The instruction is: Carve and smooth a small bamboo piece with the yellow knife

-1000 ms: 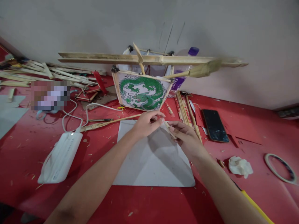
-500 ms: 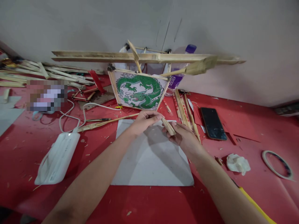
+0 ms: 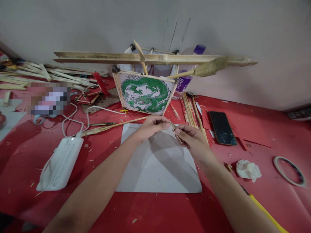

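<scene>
Between my two hands is a short strip of split bamboo, turned so that a narrow side faces me. My left hand pinches its far end between thumb and fingers. Its near part is gripped by my right hand, the thumb pressed on top. Both hands hover over the far part of a grey-white board. Behind them stands a stick-framed lantern with a green dragon on its panel. A thin bamboo stick lies left of my left hand, its right end hidden behind that hand.
Long split bamboo rests across the lantern. Several sticks and a phone lie to the right, with crumpled tissue and a tape roll nearer. A white power bank with its cable is at left.
My fingers have turned the bamboo strip, so its broad face no longer shows. My right hand has shifted slightly along it. Something like fingertips has appeared at the left edge.
</scene>
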`<state>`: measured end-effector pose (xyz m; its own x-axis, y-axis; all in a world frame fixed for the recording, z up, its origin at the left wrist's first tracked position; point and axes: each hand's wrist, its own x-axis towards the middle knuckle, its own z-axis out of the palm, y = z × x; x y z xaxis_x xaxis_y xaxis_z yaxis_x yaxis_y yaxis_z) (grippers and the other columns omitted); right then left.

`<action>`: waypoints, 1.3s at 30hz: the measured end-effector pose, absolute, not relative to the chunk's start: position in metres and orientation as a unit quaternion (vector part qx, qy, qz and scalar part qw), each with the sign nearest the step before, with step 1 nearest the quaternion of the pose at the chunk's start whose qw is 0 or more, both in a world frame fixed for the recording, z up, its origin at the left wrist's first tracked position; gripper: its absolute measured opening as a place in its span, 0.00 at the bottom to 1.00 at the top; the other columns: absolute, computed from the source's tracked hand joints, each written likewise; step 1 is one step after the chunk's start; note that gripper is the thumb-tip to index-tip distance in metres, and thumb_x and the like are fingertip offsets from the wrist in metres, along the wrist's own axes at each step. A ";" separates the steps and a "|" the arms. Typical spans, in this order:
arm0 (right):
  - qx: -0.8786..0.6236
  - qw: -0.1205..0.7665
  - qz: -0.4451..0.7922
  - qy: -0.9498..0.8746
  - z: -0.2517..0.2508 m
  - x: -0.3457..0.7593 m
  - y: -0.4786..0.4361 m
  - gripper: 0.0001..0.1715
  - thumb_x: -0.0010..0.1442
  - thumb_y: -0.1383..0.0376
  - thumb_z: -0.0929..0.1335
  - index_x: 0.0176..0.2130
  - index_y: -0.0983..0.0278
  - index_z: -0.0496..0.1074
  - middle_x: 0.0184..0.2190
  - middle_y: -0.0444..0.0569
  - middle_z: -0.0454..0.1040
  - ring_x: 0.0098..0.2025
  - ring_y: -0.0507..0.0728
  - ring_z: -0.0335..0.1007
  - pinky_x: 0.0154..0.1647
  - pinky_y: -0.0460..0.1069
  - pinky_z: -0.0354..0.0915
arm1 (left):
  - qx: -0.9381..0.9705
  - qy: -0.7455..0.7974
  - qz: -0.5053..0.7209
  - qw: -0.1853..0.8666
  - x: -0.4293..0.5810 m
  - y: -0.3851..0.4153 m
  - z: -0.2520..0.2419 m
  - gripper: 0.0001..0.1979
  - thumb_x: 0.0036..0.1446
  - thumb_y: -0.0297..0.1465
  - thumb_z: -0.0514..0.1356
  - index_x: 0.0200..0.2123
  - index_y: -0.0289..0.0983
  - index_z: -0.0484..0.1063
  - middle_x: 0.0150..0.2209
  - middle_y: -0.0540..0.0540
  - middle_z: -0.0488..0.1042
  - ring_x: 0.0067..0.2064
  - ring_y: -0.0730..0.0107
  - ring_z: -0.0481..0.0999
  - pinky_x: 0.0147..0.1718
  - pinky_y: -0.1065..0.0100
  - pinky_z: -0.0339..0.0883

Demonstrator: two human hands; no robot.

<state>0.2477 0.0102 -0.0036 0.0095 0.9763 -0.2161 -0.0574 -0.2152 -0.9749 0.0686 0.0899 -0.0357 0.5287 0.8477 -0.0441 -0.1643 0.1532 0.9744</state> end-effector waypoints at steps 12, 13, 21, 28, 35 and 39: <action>-0.556 0.417 0.498 -0.518 -0.009 0.247 0.007 0.21 0.63 0.48 0.70 0.33 0.62 0.74 0.22 0.38 0.56 0.24 0.49 0.47 0.25 0.50 0.43 | 0.528 0.305 0.367 0.703 0.068 0.093 -0.046 0.15 0.54 0.42 0.69 0.32 0.35 0.78 0.19 0.57 0.58 0.21 0.82 0.51 0.22 0.70 0.41; -0.555 0.417 0.501 -0.517 -0.008 0.246 0.007 0.21 0.63 0.47 0.70 0.33 0.62 0.74 0.22 0.38 0.56 0.23 0.49 0.47 0.25 0.50 0.43 | 0.522 0.304 0.368 0.707 0.068 0.093 -0.047 0.15 0.54 0.43 0.69 0.32 0.35 0.78 0.19 0.57 0.57 0.21 0.82 0.50 0.22 0.70 0.40; -0.522 0.432 0.602 -0.422 -0.004 0.244 0.007 0.19 0.59 0.50 0.74 0.31 0.62 0.76 0.21 0.39 0.56 0.23 0.49 0.46 0.25 0.50 0.43 | 0.525 0.297 0.373 0.705 0.067 0.093 -0.046 0.15 0.52 0.42 0.70 0.34 0.36 0.78 0.22 0.56 0.62 0.22 0.82 0.52 0.22 0.70 0.42; -0.497 0.414 0.685 -0.336 -0.004 0.249 0.008 0.16 0.58 0.52 0.75 0.34 0.63 0.79 0.22 0.39 0.55 0.23 0.49 0.45 0.24 0.49 0.41 | 0.571 0.301 0.359 0.674 0.066 0.091 -0.041 0.14 0.49 0.40 0.72 0.35 0.37 0.79 0.23 0.55 0.62 0.25 0.79 0.56 0.26 0.69 0.46; -0.504 0.425 0.661 -0.358 -0.005 0.249 0.007 0.16 0.58 0.52 0.75 0.34 0.63 0.79 0.21 0.39 0.56 0.23 0.49 0.46 0.24 0.49 0.42 | 0.566 0.290 0.368 0.678 0.067 0.093 -0.045 0.13 0.51 0.40 0.71 0.35 0.37 0.79 0.24 0.54 0.65 0.25 0.79 0.57 0.25 0.70 0.46; -0.532 0.427 0.596 -0.424 -0.005 0.248 0.009 0.19 0.58 0.49 0.74 0.31 0.62 0.77 0.20 0.39 0.56 0.22 0.49 0.46 0.24 0.49 0.44 | 0.543 0.295 0.364 0.697 0.066 0.094 -0.048 0.12 0.53 0.39 0.70 0.36 0.37 0.79 0.22 0.55 0.62 0.22 0.81 0.52 0.23 0.69 0.41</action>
